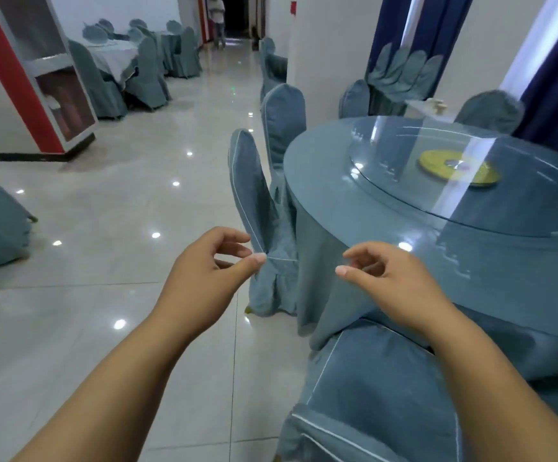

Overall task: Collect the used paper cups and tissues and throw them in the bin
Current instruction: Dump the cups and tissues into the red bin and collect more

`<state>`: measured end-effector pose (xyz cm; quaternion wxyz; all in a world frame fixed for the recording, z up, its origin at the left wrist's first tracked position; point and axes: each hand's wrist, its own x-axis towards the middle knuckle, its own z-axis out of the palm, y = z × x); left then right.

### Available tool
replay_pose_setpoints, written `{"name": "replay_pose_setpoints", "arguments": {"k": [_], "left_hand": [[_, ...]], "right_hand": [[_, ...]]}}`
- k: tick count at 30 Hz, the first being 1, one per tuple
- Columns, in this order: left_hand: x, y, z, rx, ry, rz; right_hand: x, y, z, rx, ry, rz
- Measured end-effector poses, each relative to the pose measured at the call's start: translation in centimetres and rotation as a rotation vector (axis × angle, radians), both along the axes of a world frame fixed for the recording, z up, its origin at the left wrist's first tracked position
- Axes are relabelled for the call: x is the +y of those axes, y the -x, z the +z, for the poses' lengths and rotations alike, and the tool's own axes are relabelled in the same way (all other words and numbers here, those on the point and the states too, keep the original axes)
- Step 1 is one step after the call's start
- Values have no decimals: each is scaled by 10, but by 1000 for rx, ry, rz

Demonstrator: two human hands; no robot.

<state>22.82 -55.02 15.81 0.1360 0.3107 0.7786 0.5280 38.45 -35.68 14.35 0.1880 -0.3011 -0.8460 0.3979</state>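
Banquet hall, round table (pixel 321 188) near right: held left hand (pixel 210 271) and right hand (pixel 394 278) loosely curled, empty; needed first to scan tabletop for cups and tissues.

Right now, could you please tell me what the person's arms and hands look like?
The left hand and right hand wear no gloves, rings, watch or bracelets. The forearms are uncovered too, with no sleeves in view up to the frame's edge. The thumbnails are short and plain.
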Motion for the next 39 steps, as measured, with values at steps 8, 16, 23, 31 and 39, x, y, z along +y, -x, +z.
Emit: {"name": "replay_pose_setpoints", "arguments": {"k": [8, 16, 23, 31, 39], "left_hand": [[33, 161, -7, -9, 33, -40], [69, 319, 9, -25, 6, -75], [103, 473, 14, -17, -41, -160], [156, 647, 20, -58, -41, -223], [266, 808, 3, -18, -37, -263]], "right_hand": [[40, 146, -7, 49, 17, -92], [57, 304, 6, 66, 48, -110], [75, 444, 6, 113, -1, -224], [110, 603, 8, 79, -38, -290], [213, 739, 1, 65, -69, -391]]}}
